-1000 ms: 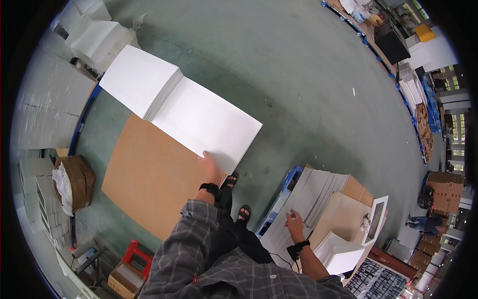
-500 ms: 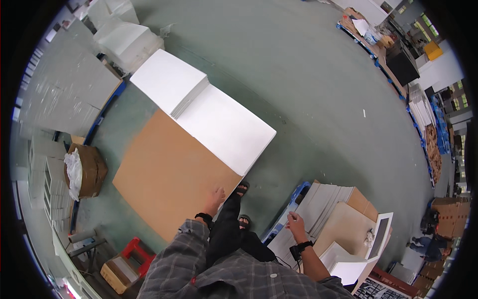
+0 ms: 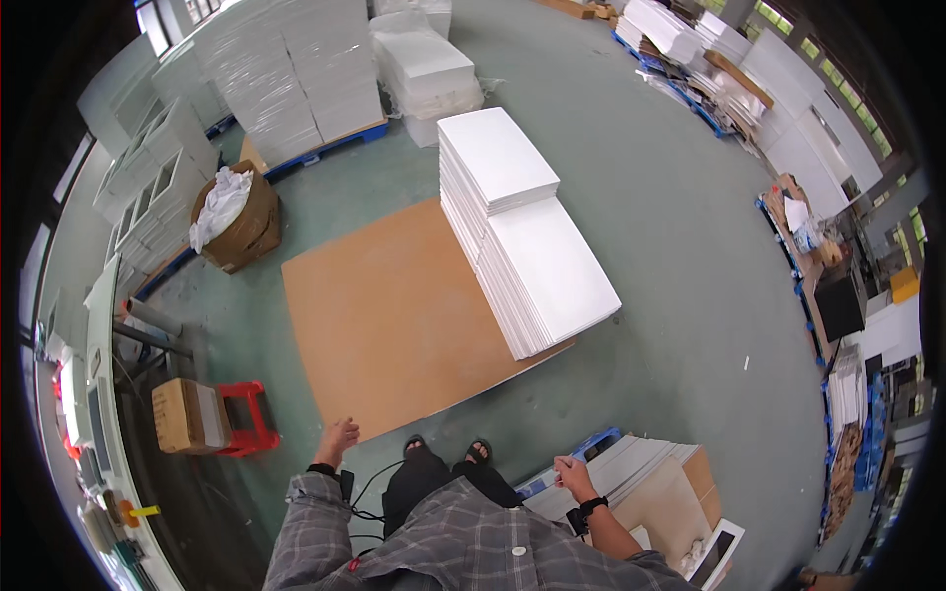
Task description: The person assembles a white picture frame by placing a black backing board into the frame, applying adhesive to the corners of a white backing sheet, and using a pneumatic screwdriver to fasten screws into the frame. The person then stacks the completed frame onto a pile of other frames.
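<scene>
My left hand (image 3: 340,435) hangs at the near-left corner of a flat brown board (image 3: 394,305) on the floor, fingers loosely apart and nothing seen in them. My right hand (image 3: 572,475) is held in front of my right side, fingers curled in, with nothing seen in it; it is nearest a stack of pale boards (image 3: 631,471). On the right part of the brown board stand two adjoining stacks of white sheets: a taller far stack (image 3: 501,158) and a lower near stack (image 3: 557,266).
A brown carton with white wrapping (image 3: 248,231) stands left, near a red stool (image 3: 251,419) and another carton (image 3: 187,416). Film-wrapped white stacks (image 3: 296,79) on a blue pallet are at the back. Loaded pallets (image 3: 803,261) line the right. A cable hangs by my left wrist.
My view has turned left and lifted, and my feet now stand side by side at the brown board's near edge. My left hand is now out at the board's near-left corner.
</scene>
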Demonstrator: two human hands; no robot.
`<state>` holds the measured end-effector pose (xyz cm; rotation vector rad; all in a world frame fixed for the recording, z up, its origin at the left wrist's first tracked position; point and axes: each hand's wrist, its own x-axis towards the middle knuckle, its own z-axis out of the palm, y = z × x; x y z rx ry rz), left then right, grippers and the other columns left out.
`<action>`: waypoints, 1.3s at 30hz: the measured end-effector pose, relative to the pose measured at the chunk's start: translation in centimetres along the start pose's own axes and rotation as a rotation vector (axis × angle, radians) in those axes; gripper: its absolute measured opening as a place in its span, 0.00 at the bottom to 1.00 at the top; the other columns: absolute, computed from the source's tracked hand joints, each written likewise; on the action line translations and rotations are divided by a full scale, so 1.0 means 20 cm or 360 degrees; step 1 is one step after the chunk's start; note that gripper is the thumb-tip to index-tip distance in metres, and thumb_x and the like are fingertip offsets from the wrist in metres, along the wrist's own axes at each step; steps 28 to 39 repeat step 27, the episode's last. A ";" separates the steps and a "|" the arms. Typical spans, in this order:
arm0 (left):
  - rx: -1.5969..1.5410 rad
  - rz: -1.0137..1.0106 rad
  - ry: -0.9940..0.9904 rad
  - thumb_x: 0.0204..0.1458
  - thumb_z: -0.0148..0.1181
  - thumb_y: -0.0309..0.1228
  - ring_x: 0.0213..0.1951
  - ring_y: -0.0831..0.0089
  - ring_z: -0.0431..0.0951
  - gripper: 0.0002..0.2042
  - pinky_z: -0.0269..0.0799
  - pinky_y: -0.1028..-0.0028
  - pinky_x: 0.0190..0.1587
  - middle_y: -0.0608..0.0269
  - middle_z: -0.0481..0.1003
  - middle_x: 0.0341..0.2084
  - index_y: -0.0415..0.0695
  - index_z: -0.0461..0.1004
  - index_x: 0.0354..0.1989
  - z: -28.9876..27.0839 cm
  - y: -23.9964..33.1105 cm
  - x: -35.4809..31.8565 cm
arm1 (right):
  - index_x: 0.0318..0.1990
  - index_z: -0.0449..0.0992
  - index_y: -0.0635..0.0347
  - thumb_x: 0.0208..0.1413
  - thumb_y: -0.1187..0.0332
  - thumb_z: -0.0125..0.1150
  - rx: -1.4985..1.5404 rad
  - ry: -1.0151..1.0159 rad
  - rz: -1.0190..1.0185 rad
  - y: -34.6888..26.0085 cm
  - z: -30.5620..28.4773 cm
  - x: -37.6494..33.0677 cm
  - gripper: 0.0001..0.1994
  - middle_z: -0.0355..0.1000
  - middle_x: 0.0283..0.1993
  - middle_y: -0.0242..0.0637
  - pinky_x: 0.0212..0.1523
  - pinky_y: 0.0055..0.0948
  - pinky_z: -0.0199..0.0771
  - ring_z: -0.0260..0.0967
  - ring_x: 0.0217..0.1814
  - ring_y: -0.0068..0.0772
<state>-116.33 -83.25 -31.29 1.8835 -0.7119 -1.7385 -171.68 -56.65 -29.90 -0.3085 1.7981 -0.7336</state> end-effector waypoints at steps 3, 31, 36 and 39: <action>0.0090 0.0344 0.0081 0.62 0.60 0.36 0.32 0.78 0.77 0.14 0.72 0.77 0.34 0.64 0.78 0.31 0.37 0.75 0.48 -0.39 0.07 -0.09 | 0.54 0.78 0.64 0.66 0.60 0.62 -0.0142 -0.0124 -0.0006 0.01 0.07 -0.04 0.18 0.76 0.41 0.34 0.30 0.26 0.79 0.74 0.30 0.24; -0.1160 -0.0413 0.1211 0.63 0.54 0.34 0.28 0.73 0.76 0.14 0.77 0.68 0.30 0.62 0.78 0.28 0.41 0.80 0.50 -1.49 -2.29 -1.93 | 0.46 0.76 0.58 0.68 0.57 0.60 -0.1805 -0.1367 -0.0460 -0.48 3.35 -0.55 0.13 0.73 0.34 0.31 0.26 0.28 0.78 0.70 0.28 0.23; -0.1160 -0.0413 0.1211 0.63 0.54 0.34 0.28 0.73 0.76 0.14 0.77 0.68 0.30 0.62 0.78 0.28 0.41 0.80 0.50 -1.49 -2.29 -1.93 | 0.46 0.76 0.58 0.68 0.57 0.60 -0.1805 -0.1367 -0.0460 -0.48 3.35 -0.55 0.13 0.73 0.34 0.31 0.26 0.28 0.78 0.70 0.28 0.23; -0.1160 -0.0413 0.1211 0.63 0.54 0.34 0.28 0.73 0.76 0.14 0.77 0.68 0.30 0.62 0.78 0.28 0.41 0.80 0.50 -1.49 -2.29 -1.93 | 0.46 0.76 0.58 0.68 0.57 0.60 -0.1805 -0.1367 -0.0460 -0.48 3.35 -0.55 0.13 0.73 0.34 0.31 0.26 0.28 0.78 0.70 0.28 0.23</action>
